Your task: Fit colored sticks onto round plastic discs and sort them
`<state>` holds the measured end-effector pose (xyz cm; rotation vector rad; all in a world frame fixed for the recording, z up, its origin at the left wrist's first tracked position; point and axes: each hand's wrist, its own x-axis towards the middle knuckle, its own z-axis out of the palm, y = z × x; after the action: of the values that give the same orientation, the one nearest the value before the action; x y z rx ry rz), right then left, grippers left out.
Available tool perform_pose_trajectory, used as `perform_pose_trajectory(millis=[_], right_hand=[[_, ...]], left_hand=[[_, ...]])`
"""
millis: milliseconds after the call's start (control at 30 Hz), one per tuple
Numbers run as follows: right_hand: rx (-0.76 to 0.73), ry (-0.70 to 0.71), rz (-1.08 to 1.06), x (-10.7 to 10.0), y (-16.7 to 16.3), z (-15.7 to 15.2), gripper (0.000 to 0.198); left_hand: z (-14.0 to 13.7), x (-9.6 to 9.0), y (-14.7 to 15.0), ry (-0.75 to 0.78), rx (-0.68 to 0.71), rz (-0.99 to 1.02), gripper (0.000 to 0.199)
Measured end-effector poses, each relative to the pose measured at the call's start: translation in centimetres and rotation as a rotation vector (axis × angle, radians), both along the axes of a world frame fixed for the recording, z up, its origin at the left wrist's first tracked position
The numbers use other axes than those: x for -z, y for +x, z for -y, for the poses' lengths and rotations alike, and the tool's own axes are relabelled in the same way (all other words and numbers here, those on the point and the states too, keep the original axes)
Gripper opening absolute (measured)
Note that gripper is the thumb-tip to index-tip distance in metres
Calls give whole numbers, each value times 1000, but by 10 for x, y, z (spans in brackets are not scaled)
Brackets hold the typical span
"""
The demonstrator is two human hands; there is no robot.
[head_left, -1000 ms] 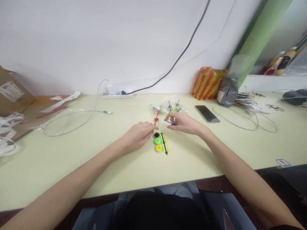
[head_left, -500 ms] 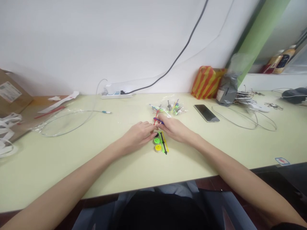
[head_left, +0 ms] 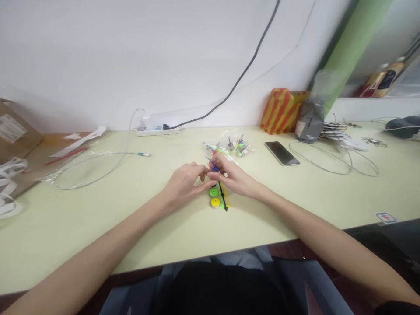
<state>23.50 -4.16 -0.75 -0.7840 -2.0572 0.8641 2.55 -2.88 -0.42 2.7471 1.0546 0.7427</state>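
Observation:
In my right hand (head_left: 231, 175) is a small blue plastic piece (head_left: 215, 168), pinched between thumb and fingers, with a thin blue tip jutting out to the left. My left hand (head_left: 187, 181) is close beside it, fingers bent and the thumb stretched apart from them toward the right fingertips; I see nothing held in it. Below the hands lie a green round piece (head_left: 213, 193) and a yellow one (head_left: 215, 202), with a dark one mostly hidden under the left thumb. A black arrow-shaped piece (head_left: 222, 195) lies alongside over green and yellow strips. Something red shows behind the right fingers.
Behind my hands lies a clear bag of coloured plastic parts (head_left: 234, 146). A phone (head_left: 282, 153) is to its right, near a striped bag (head_left: 278, 111) and a looped cable (head_left: 328, 166). A power strip (head_left: 157, 130) sits by the wall; a cardboard box (head_left: 16, 131) is far left.
The red piece, seen between the hands before, is now mostly hidden behind my right fingers. My left fingers have drawn back and lifted, opening a gap from the thumb.

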Motion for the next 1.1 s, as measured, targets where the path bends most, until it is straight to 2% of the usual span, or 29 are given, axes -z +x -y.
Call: perform_pose_trajectory(millis=[100, 267, 400, 500, 600, 833, 1000, 1100], right_hand=[[7, -44, -26, 1, -1, 0, 19], [6, -105, -19, 0, -2, 3, 25], [0, -73, 15, -4, -3, 6, 22], [4, -32, -7, -8, -2, 7, 16], [-55, -15, -26, -10, 1, 6, 12], [-36, 30, -34, -11, 5, 6, 10], [-44, -15, -29, -15, 4, 9, 15], [-120, -74, -61, -16, 4, 9, 21]], left_hand=[[0, 1, 0, 0, -21, 35, 24], [4, 1, 4, 53, 30, 64, 20], [7, 2, 6, 90, 72, 68, 13], [8, 1, 7, 157, 52, 101, 12], [8, 0, 6, 192, 28, 123, 13], [7, -1, 4, 147, 82, 152, 13], [8, -4, 3, 101, 116, 169, 9], [9, -6, 2, 66, 163, 186, 7]])
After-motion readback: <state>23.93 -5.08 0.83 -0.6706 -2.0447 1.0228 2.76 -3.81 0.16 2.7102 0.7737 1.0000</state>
